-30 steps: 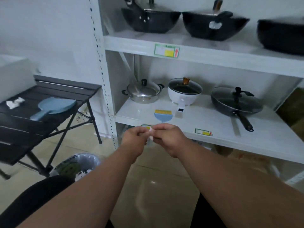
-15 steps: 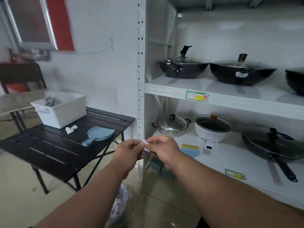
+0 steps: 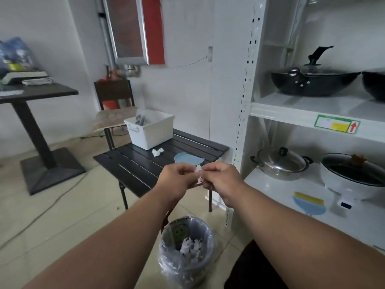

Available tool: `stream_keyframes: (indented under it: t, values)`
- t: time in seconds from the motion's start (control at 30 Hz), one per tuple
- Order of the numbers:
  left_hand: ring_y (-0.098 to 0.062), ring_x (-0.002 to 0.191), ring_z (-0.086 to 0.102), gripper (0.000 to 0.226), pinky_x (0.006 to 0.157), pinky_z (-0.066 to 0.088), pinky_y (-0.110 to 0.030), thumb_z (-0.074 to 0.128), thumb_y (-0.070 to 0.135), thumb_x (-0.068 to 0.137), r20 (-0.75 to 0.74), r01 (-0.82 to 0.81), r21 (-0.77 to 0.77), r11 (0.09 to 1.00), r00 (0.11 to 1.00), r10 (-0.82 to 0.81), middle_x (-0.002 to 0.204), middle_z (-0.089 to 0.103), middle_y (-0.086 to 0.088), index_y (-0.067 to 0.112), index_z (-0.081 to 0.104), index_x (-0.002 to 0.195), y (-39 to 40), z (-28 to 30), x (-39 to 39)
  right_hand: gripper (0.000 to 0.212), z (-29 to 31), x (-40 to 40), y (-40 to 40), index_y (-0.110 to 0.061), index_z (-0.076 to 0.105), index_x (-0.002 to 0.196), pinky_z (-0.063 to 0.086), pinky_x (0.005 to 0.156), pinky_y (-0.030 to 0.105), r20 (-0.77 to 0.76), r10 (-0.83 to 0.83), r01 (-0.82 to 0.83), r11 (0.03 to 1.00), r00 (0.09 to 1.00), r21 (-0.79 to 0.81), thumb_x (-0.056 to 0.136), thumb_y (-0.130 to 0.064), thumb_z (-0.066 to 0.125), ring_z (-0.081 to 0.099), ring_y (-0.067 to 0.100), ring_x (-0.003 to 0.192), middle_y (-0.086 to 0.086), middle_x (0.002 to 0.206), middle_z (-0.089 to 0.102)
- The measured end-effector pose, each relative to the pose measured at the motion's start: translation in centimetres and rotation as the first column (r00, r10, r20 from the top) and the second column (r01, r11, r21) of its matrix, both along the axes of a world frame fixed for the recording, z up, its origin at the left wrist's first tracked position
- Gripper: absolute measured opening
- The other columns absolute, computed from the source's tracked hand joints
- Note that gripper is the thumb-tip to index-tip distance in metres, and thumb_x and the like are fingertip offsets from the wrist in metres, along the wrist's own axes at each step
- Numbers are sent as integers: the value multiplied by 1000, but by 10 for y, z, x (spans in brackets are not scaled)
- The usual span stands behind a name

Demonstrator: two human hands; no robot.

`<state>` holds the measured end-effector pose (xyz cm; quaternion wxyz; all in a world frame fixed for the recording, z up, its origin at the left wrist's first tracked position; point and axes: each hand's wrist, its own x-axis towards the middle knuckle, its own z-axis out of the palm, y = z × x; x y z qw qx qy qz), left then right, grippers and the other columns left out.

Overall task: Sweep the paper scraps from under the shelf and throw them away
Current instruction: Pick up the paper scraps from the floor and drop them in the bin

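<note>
Head camera view: two bare forearms reach out in front of the person, and the left hand [image 3: 177,177] and right hand [image 3: 221,178] meet at the fingertips, both pinching one small white paper scrap [image 3: 198,173] between them. They hold it in the air, above and a little beyond the one trash bin [image 3: 187,250] on the floor tiles, which is lined with a clear bag and has a clump of white shreds in it (too jumbled to count). Behind the hands stands one black slatted table [image 3: 141,166], carrying one white tub [image 3: 151,130], one crumpled white wad [image 3: 157,152] just beside the tub, and one blue dustpan [image 3: 187,159] partly hidden by the fingers. To the right is the white shelf [image 3: 241,122]. On its lower board I count one steel lidded pot [image 3: 281,162], one white cooker [image 3: 354,178] and one blue-and-yellow brush [image 3: 309,203]; on the board above, one black wok [image 3: 312,80] in full and the edge of a second.
</note>
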<state>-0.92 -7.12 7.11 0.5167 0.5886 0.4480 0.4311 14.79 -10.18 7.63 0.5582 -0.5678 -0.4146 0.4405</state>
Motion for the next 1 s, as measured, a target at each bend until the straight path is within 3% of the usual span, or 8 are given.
stream_keyframes:
  t: [0.13,0.27,0.47,0.67,0.77,0.83,0.9,1.0]
  values:
    - [-18,77,74,13,79,67,-34,86,19,88,-98,-46,1,999,994,45,93,77,-17,12,79,97,8,-15,-9,16,-14,-7,17,-9,74,94,61,65,30,74,53,-49,997,996,-57,78,-7,78,62,20,61,18,86,73]
    - [-8,64,68,8,68,62,-24,83,20,90,-210,-57,-15,998,976,53,83,76,-12,16,79,94,33,-50,-9,11,-46,-6,35,-12,73,92,63,75,41,111,84,-67,987,990,-146,82,-9,75,67,20,65,15,87,73]
    - [-10,59,64,9,65,58,-31,84,22,90,-301,-81,-111,991,953,44,65,69,2,17,78,87,67,-128,-6,14,-111,-4,73,-12,71,91,64,75,38,123,110,-68,952,986,-300,80,-6,77,73,22,72,10,87,73]
    - [-6,70,60,8,59,42,-17,79,27,91,-547,-53,-104,993,837,-13,78,69,9,23,73,87,101,-185,13,11,-183,5,112,-22,74,81,63,68,36,311,173,-24,902,935,-431,76,-12,73,73,22,79,4,82,73]
    - [-10,82,67,10,67,50,-19,78,29,92,-597,-43,-184,982,798,-77,87,72,8,25,71,87,105,-211,10,14,-205,8,119,-26,76,77,63,70,36,345,253,-50,863,904,-502,71,-14,75,72,21,80,1,81,74]
    - [-14,95,70,13,84,56,-25,80,30,90,-619,-6,-244,970,770,-151,100,76,7,27,74,101,108,-218,2,22,-210,7,123,-28,77,86,63,77,39,349,313,-80,834,883,-546,66,-18,80,72,21,85,1,91,73]
    - [-17,116,68,49,101,51,-27,82,35,89,-642,74,-273,959,729,-239,126,73,2,28,67,135,109,-214,-6,35,-205,8,124,-30,75,99,61,83,39,390,378,-95,809,840,-581,66,-22,83,70,20,91,-2,102,71]
    - [-20,123,64,65,104,47,-26,80,41,91,-646,109,-259,960,719,-256,137,67,-3,33,55,150,106,-189,-11,31,-181,18,121,-28,74,105,60,86,37,436,422,-143,829,795,-540,75,-23,79,68,16,95,-4,105,70]
